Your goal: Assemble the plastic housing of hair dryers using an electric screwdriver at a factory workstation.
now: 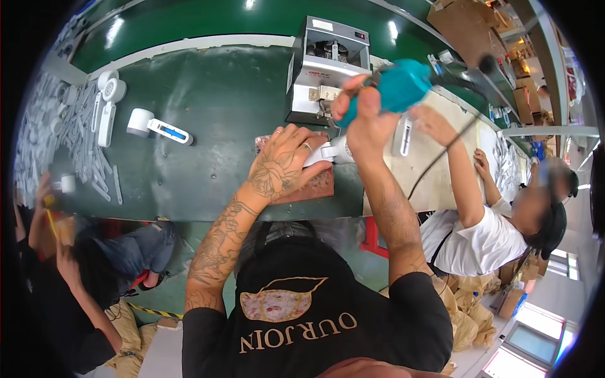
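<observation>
1. The person's right hand [364,120] is clamped around the handle of a teal electric screwdriver [396,88], held upright with its tip pointing down at a white handheld part [333,151].
2. A dark cable [441,154] runs from the screwdriver's far end and curves down across the pale surface on the right.
3. The left hand [282,165], fingers spread and pressed down, holds the white handheld part steady; its grip is flat on the piece rather than wrapped around it.
4. The white part lies on a reddish-brown pad [315,184] at the near edge of the green worktop [214,107], just in front of the person.
5. Just behind the hands stands a grey machine [328,66].
6. To the left on the worktop lie a white device with a blue strip [157,127] and a small white fan [108,94], well apart from the hands.
7. A co-worker in a white shirt [469,242] sits to the right, one hand [435,123] raised near the screwdriver.
</observation>
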`<state>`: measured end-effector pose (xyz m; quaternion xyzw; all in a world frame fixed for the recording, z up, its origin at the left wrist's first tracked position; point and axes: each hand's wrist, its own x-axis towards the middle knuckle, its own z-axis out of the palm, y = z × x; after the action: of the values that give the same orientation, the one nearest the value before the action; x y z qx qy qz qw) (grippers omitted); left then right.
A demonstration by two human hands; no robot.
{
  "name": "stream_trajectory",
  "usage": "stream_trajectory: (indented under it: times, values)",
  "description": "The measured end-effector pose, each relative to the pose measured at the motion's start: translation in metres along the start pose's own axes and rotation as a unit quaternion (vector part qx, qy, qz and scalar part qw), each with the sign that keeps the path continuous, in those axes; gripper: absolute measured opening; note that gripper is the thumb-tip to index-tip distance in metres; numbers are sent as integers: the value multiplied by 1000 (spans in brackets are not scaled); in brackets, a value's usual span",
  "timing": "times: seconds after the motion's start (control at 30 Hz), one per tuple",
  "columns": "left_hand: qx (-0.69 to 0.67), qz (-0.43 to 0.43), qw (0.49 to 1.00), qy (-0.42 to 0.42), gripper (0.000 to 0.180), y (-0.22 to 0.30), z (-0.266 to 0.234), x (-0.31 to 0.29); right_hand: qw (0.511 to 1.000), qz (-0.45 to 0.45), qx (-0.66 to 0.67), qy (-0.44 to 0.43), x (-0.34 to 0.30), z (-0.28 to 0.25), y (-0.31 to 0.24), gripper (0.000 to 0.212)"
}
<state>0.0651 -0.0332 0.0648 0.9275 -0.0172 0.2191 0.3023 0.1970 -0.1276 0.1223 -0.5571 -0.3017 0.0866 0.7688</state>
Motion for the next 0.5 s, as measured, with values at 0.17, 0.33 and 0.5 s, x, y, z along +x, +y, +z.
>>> stream_trajectory:
  times: [0.17,0.33,0.5]
  values:
    - [-11,2,1000,-10,41,3,-3,4,1000,2,19,9,-17,-18,-9,59]
    - [-5,5,1000,-3,41,2,-2,2,1000,12,-10,-3,-23,-19,-7,66]
    - [-23,-23,999,-36,43,3,0,1,999,31,0,-26,-29,-20,2,61]
